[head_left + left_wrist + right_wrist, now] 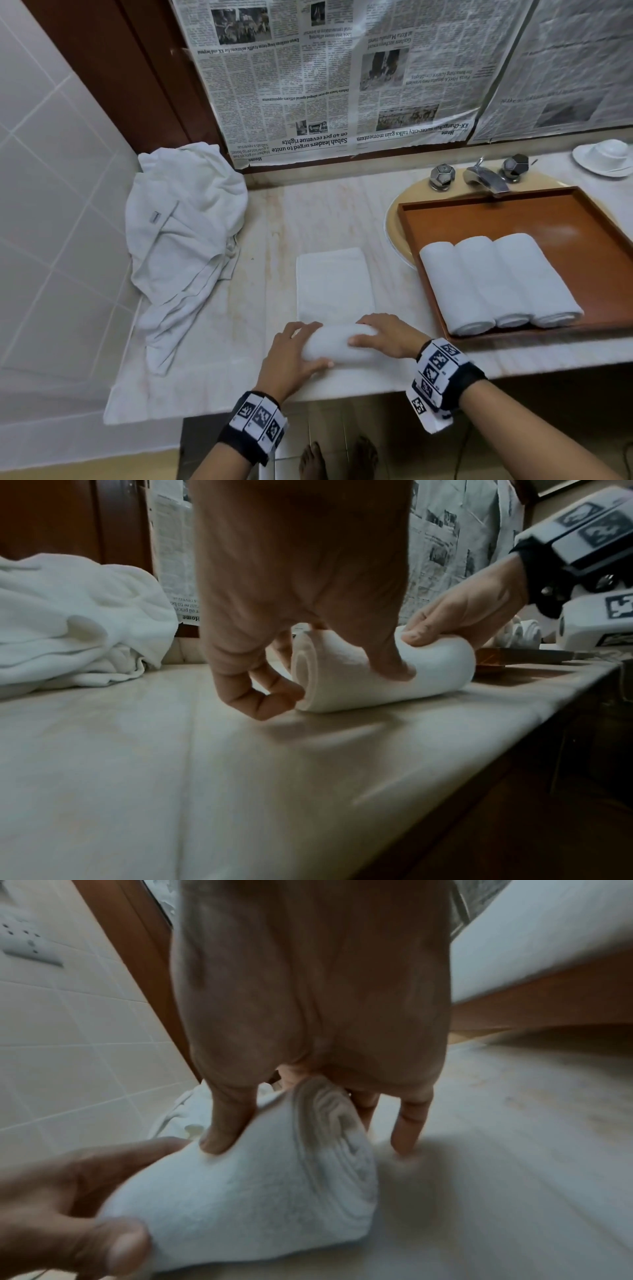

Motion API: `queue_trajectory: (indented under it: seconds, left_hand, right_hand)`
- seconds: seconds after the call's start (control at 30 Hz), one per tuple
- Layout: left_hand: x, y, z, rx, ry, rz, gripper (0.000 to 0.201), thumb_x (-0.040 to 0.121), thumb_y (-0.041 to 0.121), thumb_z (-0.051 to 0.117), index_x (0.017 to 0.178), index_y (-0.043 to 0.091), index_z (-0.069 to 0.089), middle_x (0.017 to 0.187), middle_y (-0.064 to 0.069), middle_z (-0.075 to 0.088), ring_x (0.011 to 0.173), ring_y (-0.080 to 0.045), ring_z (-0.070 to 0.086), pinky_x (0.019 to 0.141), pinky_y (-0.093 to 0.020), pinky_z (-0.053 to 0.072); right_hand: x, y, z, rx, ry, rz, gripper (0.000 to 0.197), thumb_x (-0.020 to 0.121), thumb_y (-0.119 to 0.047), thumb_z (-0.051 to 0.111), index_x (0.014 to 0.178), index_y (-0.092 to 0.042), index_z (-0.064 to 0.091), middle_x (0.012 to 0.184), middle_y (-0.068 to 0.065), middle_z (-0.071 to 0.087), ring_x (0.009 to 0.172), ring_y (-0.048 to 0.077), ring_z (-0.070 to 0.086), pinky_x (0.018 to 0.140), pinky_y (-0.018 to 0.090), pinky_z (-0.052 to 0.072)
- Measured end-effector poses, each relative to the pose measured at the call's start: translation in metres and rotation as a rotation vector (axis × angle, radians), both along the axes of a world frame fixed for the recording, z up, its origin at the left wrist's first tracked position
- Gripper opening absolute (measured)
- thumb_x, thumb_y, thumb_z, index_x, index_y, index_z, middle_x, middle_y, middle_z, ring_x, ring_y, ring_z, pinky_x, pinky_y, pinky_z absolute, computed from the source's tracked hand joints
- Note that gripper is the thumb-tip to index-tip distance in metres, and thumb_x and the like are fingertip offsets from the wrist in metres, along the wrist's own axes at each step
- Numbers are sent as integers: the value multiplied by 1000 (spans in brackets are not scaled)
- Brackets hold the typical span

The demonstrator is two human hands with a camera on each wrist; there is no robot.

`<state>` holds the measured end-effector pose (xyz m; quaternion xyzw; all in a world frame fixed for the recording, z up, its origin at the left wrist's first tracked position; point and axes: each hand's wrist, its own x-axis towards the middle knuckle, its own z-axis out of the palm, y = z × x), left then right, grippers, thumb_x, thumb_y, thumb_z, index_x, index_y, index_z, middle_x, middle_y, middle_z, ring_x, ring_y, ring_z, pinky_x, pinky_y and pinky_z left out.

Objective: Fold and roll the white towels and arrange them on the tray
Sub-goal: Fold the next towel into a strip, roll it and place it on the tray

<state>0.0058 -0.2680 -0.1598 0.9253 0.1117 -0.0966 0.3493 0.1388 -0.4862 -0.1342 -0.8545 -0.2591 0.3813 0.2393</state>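
A white towel (334,284) lies folded into a strip on the marble counter (205,342), its near end wound into a roll (337,344). My left hand (301,346) grips the roll's left end, thumb on the near side and fingers over the top. My right hand (371,330) grips the right end the same way. The left wrist view shows the spiral end of the roll (308,674) beside my curled left fingers (260,702). In the right wrist view, my right thumb (222,1131) presses into the roll (246,1191). Three rolled towels (496,281) lie side by side on the brown tray (513,212).
A heap of loose white towels (185,233) fills the counter's left corner against the tiled wall. The tray sits over the sink below the faucet (486,176). A white cup on a saucer (603,157) stands at the back right. Newspaper (342,78) covers the wall behind.
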Motion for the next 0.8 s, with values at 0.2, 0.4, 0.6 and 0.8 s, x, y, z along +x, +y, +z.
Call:
queue_trajectory:
  seconds: [0.2, 0.4, 0.6, 0.8]
  left_hand:
    - [37, 24, 16, -133, 208, -108, 66, 69, 64, 80, 126, 35, 63, 118, 9, 63, 111, -13, 58, 90, -24, 43]
    - [27, 15, 19, -63, 114, -61, 76, 75, 67, 72, 140, 36, 48, 134, 9, 52, 120, -12, 51, 97, -27, 41]
    - [1, -4, 17, 110, -24, -131, 65, 77, 54, 73, 134, 45, 43, 134, 14, 40, 118, -9, 47, 91, -34, 48]
    - [34, 18, 32, -102, 250, -175, 58, 71, 54, 82, 123, 37, 62, 124, 11, 62, 113, -11, 55, 96, -27, 44]
  right_hand:
    - [-31, -3, 0, -126, -549, 136, 81, 86, -74, 33, 149, -23, 31, 148, 0, 37, 133, 23, 36, 104, 41, 35]
    - [-17, 1, -2, 57, -201, 20, 65, 81, -57, 70, 134, -23, 52, 122, -1, 50, 114, 16, 44, 91, 27, 35]
    - [-8, 1, 9, 101, 1, 16, 47, 80, -52, 74, 101, -10, 66, 102, 4, 65, 95, 21, 58, 85, 33, 44]
    - [-39, -6, 11, -95, -447, 144, 67, 88, -68, 46, 139, -24, 46, 133, -3, 45, 120, 21, 43, 97, 39, 40]
